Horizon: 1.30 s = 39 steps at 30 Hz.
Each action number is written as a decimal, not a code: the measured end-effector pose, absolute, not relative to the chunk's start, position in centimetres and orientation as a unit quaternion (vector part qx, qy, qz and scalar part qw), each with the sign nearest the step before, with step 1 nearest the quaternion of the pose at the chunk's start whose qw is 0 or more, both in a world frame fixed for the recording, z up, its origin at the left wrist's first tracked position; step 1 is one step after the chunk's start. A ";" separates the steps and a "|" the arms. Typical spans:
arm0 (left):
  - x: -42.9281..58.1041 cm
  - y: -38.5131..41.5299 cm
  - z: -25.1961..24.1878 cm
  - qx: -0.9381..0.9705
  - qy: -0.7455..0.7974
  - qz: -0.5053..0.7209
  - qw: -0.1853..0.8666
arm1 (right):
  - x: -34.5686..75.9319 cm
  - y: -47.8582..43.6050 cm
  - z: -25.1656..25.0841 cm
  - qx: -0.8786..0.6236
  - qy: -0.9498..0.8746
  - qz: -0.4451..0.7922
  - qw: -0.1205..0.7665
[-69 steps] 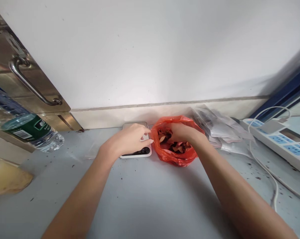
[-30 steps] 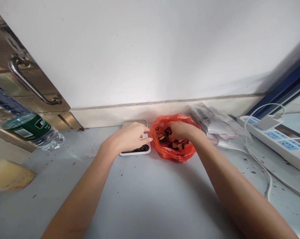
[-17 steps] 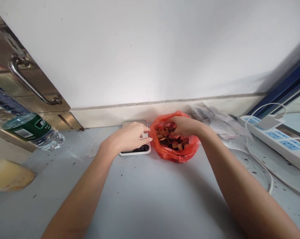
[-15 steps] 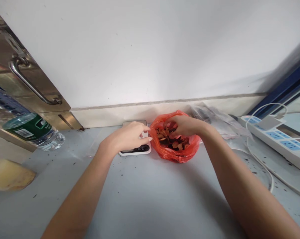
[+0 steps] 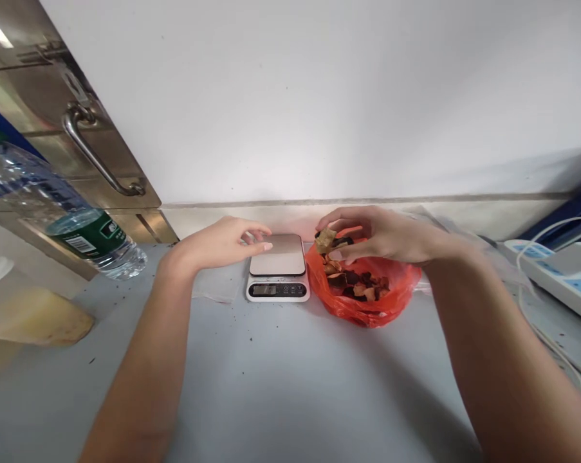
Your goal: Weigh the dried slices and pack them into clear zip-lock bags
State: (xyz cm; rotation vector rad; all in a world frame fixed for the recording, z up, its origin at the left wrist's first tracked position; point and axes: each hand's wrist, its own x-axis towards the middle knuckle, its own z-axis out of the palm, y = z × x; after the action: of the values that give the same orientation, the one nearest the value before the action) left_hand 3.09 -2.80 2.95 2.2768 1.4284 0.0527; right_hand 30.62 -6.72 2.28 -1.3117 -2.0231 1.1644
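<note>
A small digital scale [image 5: 277, 273] with a steel platform stands near the wall on the grey counter [image 5: 280, 386]. To its right lies an open orange plastic bag [image 5: 367, 302] full of dried brown and dark pieces. My right hand [image 5: 381, 235] hovers above the bag's left rim, fingers pinched on a few dried pieces [image 5: 329, 241]. My left hand [image 5: 220, 243] floats just left of the scale's platform, fingers loosely curled and holding nothing. A clear flat bag [image 5: 215, 283] lies under it beside the scale.
A water bottle with a green label [image 5: 78, 225] lies at the left beside a steel door with a handle [image 5: 100, 161]. A yellowish object [image 5: 34, 318] sits at the far left. A white power strip [image 5: 560, 276] with cables is at the right. Dark crumbs dot the counter.
My right hand has lifted out of the orange bag with dried pieces. My left hand has come off the scale and moved left, uncovering the platform. The view has shifted.
</note>
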 end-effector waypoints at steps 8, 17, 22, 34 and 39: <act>0.6 -1.7 2.7 0.781 0.574 -0.121 0.214 | 22.6 -4.4 -2.2 -0.556 -0.712 0.305 0.300; 1.4 -1.1 1.4 0.782 0.563 -0.144 0.224 | 21.4 -3.8 -4.5 -0.591 -0.735 0.237 0.231; 1.4 -1.0 1.1 0.778 0.567 -0.145 0.227 | 22.1 -4.2 -3.9 -0.591 -0.734 0.256 0.216; -0.3 -0.5 1.2 0.764 0.576 -0.153 0.247 | 26.4 -6.6 2.2 -0.644 -0.729 0.224 0.069; -1.7 0.0 0.7 0.744 0.586 -0.177 0.268 | 27.9 -6.6 1.3 -0.713 -0.666 0.197 -0.094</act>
State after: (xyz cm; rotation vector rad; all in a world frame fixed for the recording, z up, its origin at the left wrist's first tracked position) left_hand -1.68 0.01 0.72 2.0073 1.5820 -0.4769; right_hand 27.86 -6.63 1.32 -2.3848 -2.2276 0.6603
